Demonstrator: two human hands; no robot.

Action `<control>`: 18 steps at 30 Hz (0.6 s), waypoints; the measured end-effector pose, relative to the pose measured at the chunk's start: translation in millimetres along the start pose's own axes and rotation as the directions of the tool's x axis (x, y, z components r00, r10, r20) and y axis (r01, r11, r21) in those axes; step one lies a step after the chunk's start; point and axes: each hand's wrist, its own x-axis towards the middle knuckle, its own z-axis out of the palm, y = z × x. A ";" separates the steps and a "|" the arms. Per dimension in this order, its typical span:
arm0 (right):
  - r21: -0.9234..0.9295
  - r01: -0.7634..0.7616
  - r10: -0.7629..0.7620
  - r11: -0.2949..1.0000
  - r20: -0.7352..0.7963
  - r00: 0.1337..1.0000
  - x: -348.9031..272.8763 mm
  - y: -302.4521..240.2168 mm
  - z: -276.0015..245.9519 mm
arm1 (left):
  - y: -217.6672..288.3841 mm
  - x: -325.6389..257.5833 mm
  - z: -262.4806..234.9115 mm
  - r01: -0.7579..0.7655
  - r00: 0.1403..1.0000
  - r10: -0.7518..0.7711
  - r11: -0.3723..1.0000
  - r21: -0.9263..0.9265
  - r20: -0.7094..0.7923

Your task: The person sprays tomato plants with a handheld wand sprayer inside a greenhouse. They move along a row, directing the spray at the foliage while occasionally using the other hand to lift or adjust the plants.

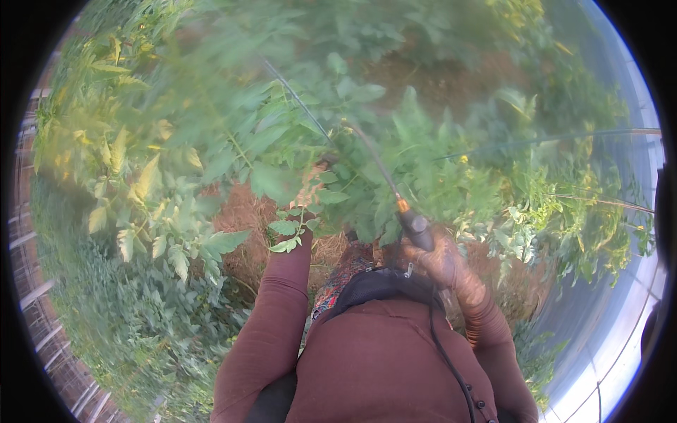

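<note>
My right hand [443,259] is closed around the dark handle of a wand-like tool [416,230]. An orange collar joins the handle to a thin rod, which slants up and left into the leaves. My left hand [306,189] reaches forward among tomato-like plants [271,141], with leaves covering part of it. Its fingers are blurred and mostly hidden, so their grip cannot be made out. Just beyond that hand a thin dark line [296,97], perhaps a cord or wire, slants up to the left. The rod's tip lies near the foliage ahead of both hands.
Yellowing leaves [144,180] crowd the left side. Thin lines [599,203] cross the plants at the right, beside a pale sheet-like wall [613,310]. Brown soil [243,222] shows between the rows. A black pouch [384,282] and a dark cord [444,352] hang on me.
</note>
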 end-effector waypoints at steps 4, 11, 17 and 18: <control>-0.020 0.061 -0.062 0.998 -0.031 0.998 -11.7 16.1 1.7 | -4.9 -12.5 -1.4 0.041 0.999 -0.042 0.999 -0.020 -0.009; 0.020 -0.030 0.031 0.999 -0.010 0.999 -33.4 42.4 3.7 | -39.6 -52.6 -10.8 0.211 0.976 -0.212 0.977 -0.025 -0.046; 0.049 -0.043 0.036 0.998 0.125 0.991 -28.2 49.4 5.0 | -81.6 -90.8 -31.4 0.126 0.987 -0.116 0.988 0.094 -0.109; -0.049 0.076 -0.068 0.996 0.147 0.987 -25.5 48.1 3.9 | -75.8 -98.6 -34.2 -0.012 0.990 0.026 0.994 0.105 -0.135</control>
